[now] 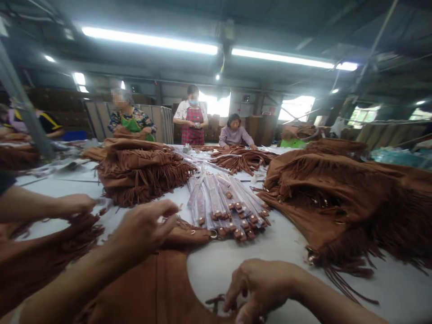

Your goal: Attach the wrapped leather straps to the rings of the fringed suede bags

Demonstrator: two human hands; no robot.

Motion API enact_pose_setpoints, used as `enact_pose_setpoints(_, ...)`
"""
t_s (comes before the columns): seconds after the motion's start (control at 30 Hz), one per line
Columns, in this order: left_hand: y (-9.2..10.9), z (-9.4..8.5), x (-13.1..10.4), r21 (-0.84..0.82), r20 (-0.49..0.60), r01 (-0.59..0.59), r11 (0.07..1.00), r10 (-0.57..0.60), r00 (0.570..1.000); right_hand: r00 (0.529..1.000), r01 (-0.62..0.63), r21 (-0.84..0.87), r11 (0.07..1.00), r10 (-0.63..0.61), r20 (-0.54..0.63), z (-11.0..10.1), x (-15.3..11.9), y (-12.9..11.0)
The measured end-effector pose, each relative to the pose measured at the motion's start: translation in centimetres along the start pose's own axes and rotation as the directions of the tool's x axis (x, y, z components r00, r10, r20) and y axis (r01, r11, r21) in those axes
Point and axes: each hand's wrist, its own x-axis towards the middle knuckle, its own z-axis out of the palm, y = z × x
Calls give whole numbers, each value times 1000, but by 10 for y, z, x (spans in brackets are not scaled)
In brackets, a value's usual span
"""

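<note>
A brown suede-like bag (168, 274) lies in front of me, its curved edge against the white table. Over its upper part hovers my left hand (145, 225), thumb and forefinger apart, with nothing visible between them. Below it runs a rolled brown strap (189, 236) with a metal ring (213, 234). My right hand (265, 283) is at the bag's lower right edge, fingers curled down and closed. A small dark strap or clasp (216, 300) shows beside its fingertips; what they pinch is hidden.
Plastic-wrapped straps with brown tabs (232, 207) lie mid-table. Fringed brown bags are heaped at left (141, 171) and right (337, 193). Another person's hand (76, 207) works on brown fringed material at left. Several people stand or sit across the white table (283, 252).
</note>
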Motion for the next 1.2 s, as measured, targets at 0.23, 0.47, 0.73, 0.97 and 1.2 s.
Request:
enact_pose_setpoints(0.23,-67,108,77,-669,-44,377,641,-540,840,920,-183,-495,850,-30,-392,-101,95,3)
enact_pose_setpoints(0.47,-114,146,64,-739,23,356,572,-507,862,910,-210,-778,591,-172,-377,-149,230,41)
enact_pose_setpoints(0.73,-113,147,71,-794,121,369,482,-470,874,919,-92,-916,391,-320,-229,-192,267,62)
enact_pose_setpoints(0.97,-106,123,79,-873,482,468,-137,-388,786,659,73,-961,268,-736,-155,-159,176,11)
enact_pose_setpoints(1.2,-93,113,74,-783,586,459,-419,-252,770,575,247,-931,270,-814,-83,-41,72,-6)
